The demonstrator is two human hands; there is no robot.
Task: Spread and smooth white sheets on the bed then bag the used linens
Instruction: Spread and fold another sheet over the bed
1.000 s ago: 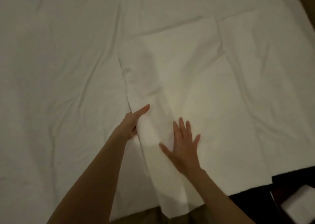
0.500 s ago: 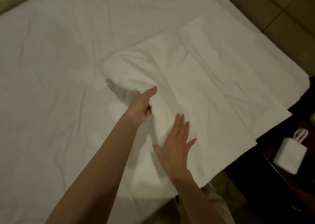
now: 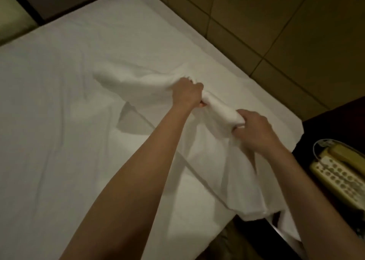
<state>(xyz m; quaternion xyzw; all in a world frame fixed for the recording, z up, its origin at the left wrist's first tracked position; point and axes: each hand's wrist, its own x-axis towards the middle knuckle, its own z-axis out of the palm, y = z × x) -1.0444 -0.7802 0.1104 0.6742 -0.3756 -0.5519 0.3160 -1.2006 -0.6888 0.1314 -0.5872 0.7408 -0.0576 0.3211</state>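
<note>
Looking down from the head camera, I see both hands closed on one loose white cloth sheet (image 3: 150, 85) that lies over the bed (image 3: 59, 141). My left hand (image 3: 187, 93) has its grip curled tight around a gathered bunch of the fabric, knuckles up, near the middle of the mattress. My right hand (image 3: 254, 129) has its grip wrapped around the same bunch a little nearer the bed's right edge. Between the two hands the cloth is twisted into a short thick roll that runs from one fist to the other.

Beyond the left hand the sheet fans out to the left in a raised, wrinkled fold, lifted off the surface and casting a grey shadow beneath it. Below the right hand the rest of the fabric hangs down in long soft pleats and drapes past the near corner of the bed. The fitted white bottom sheet (image 3: 49, 180) under it lies flat with faint creases.

To the right, on a dark bedside counter (image 3: 335, 125), sits a yellowish push-button telephone (image 3: 339, 172). A wall of large tan panels (image 3: 286, 32) runs behind the bed.
</note>
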